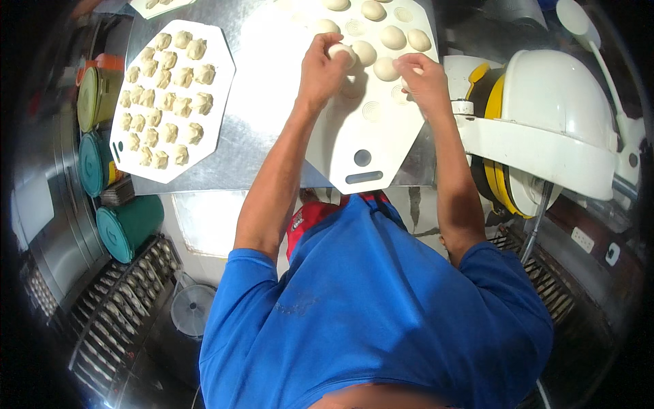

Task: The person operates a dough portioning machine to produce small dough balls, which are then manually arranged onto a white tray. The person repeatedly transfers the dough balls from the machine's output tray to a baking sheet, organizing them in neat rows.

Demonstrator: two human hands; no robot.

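Observation:
My left hand [325, 66] grips a smooth round dough ball [342, 54] between thumb and fingers, above a white octagonal board [347, 148]. On the board's right side, my right hand [421, 79] has its fingers curled around another pale dough ball [412, 80], mostly covered by the hand. Between the hands sit two smooth dough balls, one [387, 69] close to my right fingertips. Several more lie farther up the board, including one large ball [393, 37]. Rings of concentric circles [374, 111] are marked on the board's surface, which also has a round hole and a slot at its near end.
A second white board [204, 140] with several rough dough lumps [182, 107] lies left on the steel table [255, 138]. A white and yellow machine [557, 97] stands close to my right arm. Lidded bins [115, 232] and a loaded tray rack [110, 312] are at left.

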